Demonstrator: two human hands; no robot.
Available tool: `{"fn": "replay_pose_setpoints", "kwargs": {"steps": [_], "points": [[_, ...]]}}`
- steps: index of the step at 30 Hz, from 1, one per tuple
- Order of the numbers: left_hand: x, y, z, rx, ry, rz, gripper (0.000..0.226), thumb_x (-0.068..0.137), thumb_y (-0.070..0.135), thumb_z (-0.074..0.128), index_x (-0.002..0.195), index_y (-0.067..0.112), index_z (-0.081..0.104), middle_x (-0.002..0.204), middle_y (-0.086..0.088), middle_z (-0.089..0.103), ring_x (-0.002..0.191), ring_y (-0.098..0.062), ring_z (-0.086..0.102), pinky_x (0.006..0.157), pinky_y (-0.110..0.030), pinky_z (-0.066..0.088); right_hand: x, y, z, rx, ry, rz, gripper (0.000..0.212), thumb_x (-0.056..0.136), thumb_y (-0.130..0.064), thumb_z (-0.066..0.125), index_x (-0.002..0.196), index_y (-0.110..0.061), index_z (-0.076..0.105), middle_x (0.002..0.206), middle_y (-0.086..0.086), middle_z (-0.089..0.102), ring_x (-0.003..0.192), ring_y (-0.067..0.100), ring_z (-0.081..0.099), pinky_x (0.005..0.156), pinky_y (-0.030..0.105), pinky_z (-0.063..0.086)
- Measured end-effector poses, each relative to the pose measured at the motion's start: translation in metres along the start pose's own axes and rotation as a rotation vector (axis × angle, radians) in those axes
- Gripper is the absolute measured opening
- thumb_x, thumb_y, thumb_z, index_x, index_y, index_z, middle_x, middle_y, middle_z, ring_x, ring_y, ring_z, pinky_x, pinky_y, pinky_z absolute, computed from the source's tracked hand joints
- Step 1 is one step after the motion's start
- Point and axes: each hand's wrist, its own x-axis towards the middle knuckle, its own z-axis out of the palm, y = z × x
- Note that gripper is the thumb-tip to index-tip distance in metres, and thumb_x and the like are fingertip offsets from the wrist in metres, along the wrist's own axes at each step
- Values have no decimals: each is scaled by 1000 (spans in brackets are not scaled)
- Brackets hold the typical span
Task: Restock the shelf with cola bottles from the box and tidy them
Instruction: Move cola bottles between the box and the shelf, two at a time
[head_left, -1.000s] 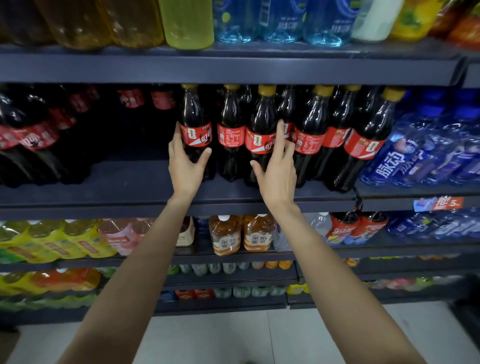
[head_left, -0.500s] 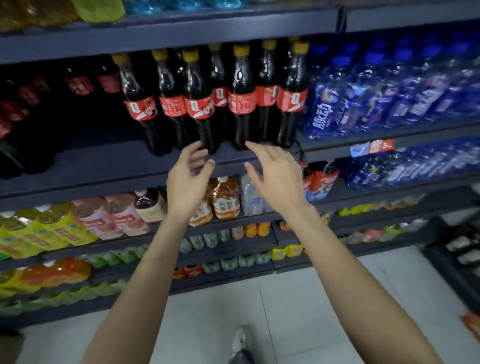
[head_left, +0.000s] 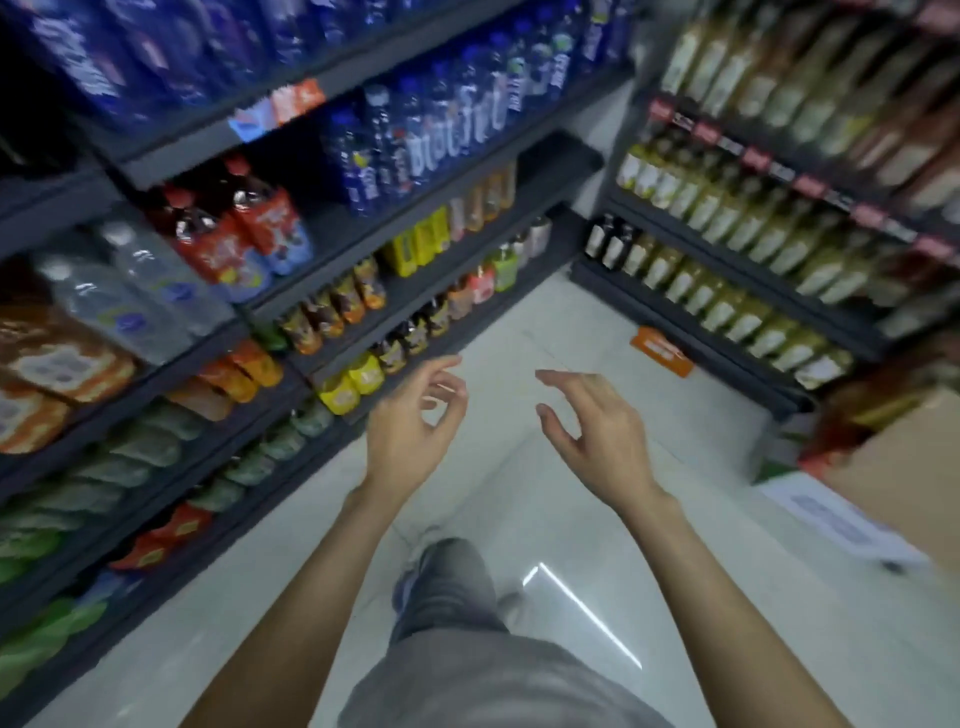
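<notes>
Both hands are empty: the left hand (head_left: 410, 426) is loosely curled, the right hand (head_left: 597, 431) half open, above the floor (head_left: 519, 499). The cardboard box (head_left: 898, 478) sits well right of the right hand, seemingly holding cola. The step appears to be fetching more; next, reach in for bottles.

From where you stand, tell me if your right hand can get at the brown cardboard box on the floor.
Probably yes. The right hand is empty and open over bare floor, and nothing lies between it and the brown cardboard box at the right edge. It sits low, so a turn and a bend look needed.
</notes>
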Motion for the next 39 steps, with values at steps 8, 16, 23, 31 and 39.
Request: {"fn": "replay_pose_setpoints", "kwargs": {"steps": [8, 16, 23, 31, 39], "points": [[29, 53, 226, 133, -602, 0, 27, 86, 14, 62, 112, 21, 64, 95, 11, 69, 86, -7, 64, 87, -32, 52, -126, 179, -86, -130, -315, 730, 37, 94, -30, 53, 130, -22, 51, 118, -3, 63, 109, 20, 57, 80, 31, 46], [71, 145, 460, 95, -941, 68, 23, 88, 16, 62, 110, 18, 66, 98, 8, 70, 91, -8, 65, 89, -31, 51, -178, 342, -209, -166, -109, 1080, 28, 93, -24, 55, 120, -21, 60, 110, -4, 67, 99, 18, 62, 76, 28, 45], [112, 249, 643, 51, -960, 36, 21, 90, 25, 62, 110, 22, 64, 97, 7, 67, 90, -9, 61, 82, -23, 47, -190, 482, -313, -104, 144, 1217, 24, 93, -16, 55, 115, -14, 64, 111, -1, 68, 95, 16, 62, 76, 23, 45], [143, 290, 831, 188, -932, 22, 30, 89, 30, 63, 118, 21, 59, 101, 13, 62, 94, -7, 59, 79, -23, 44, -203, 681, -366, -79, 150, 1238, 30, 88, -13, 58, 117, -12, 63, 109, 5, 67, 97, 23, 62, 80, 29, 48], [160, 294, 959, 255, -666, -137, 40, 88, 18, 66, 125, 11, 53, 110, 2, 58, 103, -16, 58, 84, -26, 43, -222, 849, -399, -284, 15, 1157, 40, 84, -7, 62, 124, -7, 58, 121, 14, 59, 110, 33, 54, 85, 41, 51]]}}
